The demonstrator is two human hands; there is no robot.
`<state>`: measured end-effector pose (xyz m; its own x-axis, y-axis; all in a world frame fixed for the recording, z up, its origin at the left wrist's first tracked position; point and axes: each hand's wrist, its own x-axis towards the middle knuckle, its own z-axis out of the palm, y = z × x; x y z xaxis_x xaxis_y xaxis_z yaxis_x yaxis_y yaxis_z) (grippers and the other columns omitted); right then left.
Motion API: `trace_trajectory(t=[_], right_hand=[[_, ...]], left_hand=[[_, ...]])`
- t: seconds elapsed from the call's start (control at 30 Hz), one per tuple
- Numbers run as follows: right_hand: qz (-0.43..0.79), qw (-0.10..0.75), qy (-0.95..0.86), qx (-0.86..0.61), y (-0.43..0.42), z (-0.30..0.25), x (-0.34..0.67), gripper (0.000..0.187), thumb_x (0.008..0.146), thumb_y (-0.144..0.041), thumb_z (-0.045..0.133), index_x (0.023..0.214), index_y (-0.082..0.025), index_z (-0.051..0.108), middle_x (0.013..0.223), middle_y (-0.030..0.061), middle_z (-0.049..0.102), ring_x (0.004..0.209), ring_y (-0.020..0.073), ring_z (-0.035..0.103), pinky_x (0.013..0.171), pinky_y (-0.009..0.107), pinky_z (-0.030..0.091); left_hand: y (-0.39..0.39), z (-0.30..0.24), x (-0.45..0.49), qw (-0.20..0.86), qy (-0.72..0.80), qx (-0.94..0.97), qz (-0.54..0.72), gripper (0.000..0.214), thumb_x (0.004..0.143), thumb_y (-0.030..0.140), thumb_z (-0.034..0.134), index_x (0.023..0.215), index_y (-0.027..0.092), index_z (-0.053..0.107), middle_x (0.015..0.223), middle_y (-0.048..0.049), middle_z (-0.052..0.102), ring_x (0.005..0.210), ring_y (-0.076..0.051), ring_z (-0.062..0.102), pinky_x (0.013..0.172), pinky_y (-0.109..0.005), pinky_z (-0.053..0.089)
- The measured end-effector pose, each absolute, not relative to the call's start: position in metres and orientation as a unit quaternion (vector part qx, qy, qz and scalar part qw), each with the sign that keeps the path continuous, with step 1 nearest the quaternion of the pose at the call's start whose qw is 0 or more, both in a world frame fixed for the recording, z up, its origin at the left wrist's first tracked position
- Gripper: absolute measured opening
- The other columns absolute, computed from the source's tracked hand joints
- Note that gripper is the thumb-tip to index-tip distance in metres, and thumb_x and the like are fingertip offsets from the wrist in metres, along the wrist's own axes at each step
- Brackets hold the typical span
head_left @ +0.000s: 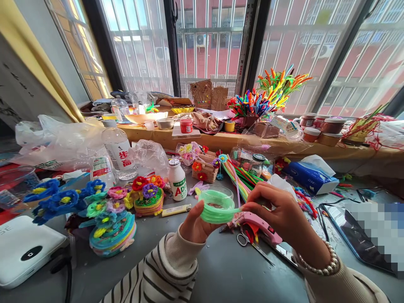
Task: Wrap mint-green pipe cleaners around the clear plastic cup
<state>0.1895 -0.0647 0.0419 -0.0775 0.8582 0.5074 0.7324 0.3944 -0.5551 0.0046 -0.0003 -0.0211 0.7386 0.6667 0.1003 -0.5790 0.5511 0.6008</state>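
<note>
My left hand is closed around a small clear plastic bowl, holding it above the table. Light green pipe cleaner is wound in rings about the bowl's outside, and the clear rim stays bare. At the bowl's right side my right hand pinches the strand of green pipe cleaner, its thumb and forefinger pressed together. Below and behind the right hand lie a pink glue gun and scissors. A bundle of long coloured pipe cleaners lies just behind the bowl.
Pipe-cleaner flowers on a round blue base stand left, beside a smaller flower pot. A white bottle and a yellow glue stick are near the bowl. A phone and tissue pack lie right; a white device sits left.
</note>
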Motion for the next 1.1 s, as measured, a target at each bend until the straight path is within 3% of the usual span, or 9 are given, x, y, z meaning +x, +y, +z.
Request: trace_trajectory(t=[0.23, 0.4, 0.7, 1.1], right_hand=[[0.083, 0.401, -0.734, -0.542, -0.0654, 0.0441, 0.1891, 0.024, 0.077, -0.037, 0.055, 0.063, -0.018, 0.056, 0.061, -0.0016, 0.054, 0.054, 0.0095, 0.045, 0.050, 0.021, 0.035], [0.084, 0.395, -0.735, -0.545, -0.0663, 0.0444, 0.1883, 0.022, 0.078, -0.037, 0.054, 0.065, -0.019, 0.055, 0.061, -0.0018, 0.055, 0.055, 0.0095, 0.047, 0.052, 0.021, 0.037], [0.124, 0.394, -0.733, -0.541, -0.0660, 0.0400, 0.1888, 0.026, 0.075, -0.041, 0.057, 0.093, -0.022, 0.059, 0.061, -0.0040, 0.049, 0.052, 0.0085, 0.047, 0.049, 0.019, 0.040], [0.140, 0.386, -0.746, -0.524, -0.0651, 0.0409, 0.1883, 0.023, 0.074, -0.039, 0.059, 0.090, -0.022, 0.064, 0.060, -0.0029, 0.051, 0.051, 0.0074, 0.044, 0.047, 0.018, 0.036]], left_hand=[[-0.0009, -0.0218, 0.0049, 0.886, 0.061, 0.303, 0.344, 0.035, 0.079, 0.031, 0.050, 0.104, 0.009, 0.057, 0.104, -0.0120, 0.064, 0.101, -0.025, 0.057, 0.093, -0.040, 0.037], [-0.0039, -0.0191, 0.0058, 0.893, 0.029, 0.300, 0.335, 0.032, 0.080, 0.032, 0.050, 0.101, 0.011, 0.061, 0.103, -0.0097, 0.065, 0.100, -0.024, 0.057, 0.090, -0.037, 0.040], [-0.0039, -0.0174, 0.0047, 0.907, -0.028, 0.304, 0.290, 0.034, 0.081, 0.033, 0.048, 0.105, 0.012, 0.060, 0.106, -0.0070, 0.065, 0.103, -0.022, 0.056, 0.091, -0.035, 0.040], [0.0000, -0.0260, 0.0045, 0.908, -0.067, 0.321, 0.260, 0.039, 0.083, 0.036, 0.044, 0.111, 0.013, 0.056, 0.112, -0.0072, 0.061, 0.105, -0.023, 0.054, 0.091, -0.036, 0.037]])
